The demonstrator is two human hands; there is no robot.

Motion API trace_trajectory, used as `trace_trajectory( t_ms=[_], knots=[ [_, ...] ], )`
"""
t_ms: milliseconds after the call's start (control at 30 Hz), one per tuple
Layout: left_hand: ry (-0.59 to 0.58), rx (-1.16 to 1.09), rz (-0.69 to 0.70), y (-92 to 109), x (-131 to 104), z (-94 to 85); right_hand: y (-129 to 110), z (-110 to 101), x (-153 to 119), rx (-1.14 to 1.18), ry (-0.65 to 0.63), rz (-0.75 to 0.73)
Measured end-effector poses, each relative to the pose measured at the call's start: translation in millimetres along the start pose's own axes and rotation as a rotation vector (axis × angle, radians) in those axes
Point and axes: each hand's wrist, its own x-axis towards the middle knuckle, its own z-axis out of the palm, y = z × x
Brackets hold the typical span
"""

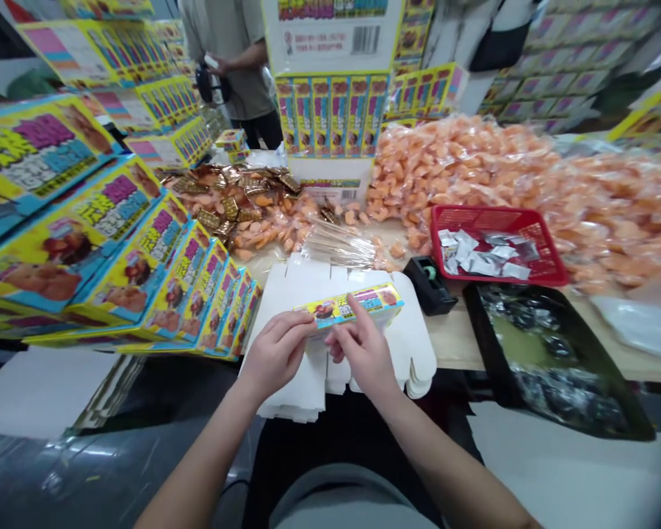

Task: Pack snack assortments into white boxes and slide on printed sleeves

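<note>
A long, narrow printed box [383,300] in yellow, blue and pink lies tilted between my two hands. My left hand [280,349] grips its left end, thumb and fingers closed on it. My right hand [365,354] is at the box's near side, its index finger stretched across the printed top and the other fingers curled in below. Whether those curled fingers hold the box's edge is partly hidden. Beneath the box lies a stack of flat white cardboard blanks [278,297].
Printed boxes [115,242] stand in a row at left. Behind are gold packets [231,202], thin sticks [338,246] and bagged orange pieces [463,162]. A tape dispenser [430,286], red basket [554,257] of sachets and black tray [595,349] sit right. A person [242,70] stands beyond.
</note>
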Motion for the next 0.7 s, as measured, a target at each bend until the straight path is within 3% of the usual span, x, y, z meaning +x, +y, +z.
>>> trace_trajectory(
  t_ms=[100, 333, 533, 700],
  knots=[
    [-0.014, -0.040, -0.017, 1.5, -0.6, -4.9, 2.5, 13.6, 4.9, -0.022, 0.074, -0.004],
    [-0.151, 0.052, -0.103, 6.8, 14.5, -6.9, 5.4, 9.0, 1.3, -0.104, 0.089, -0.020],
    [-0.079, 0.037, -0.325, 11.2, 33.5, 9.6, 22.9, -0.5, 5.1, -0.086, 0.015, -0.031],
    [-0.026, 0.072, -0.260, 10.7, 26.2, 17.9, 28.4, -0.9, 4.1, -0.129, 0.012, -0.081]
  ],
)
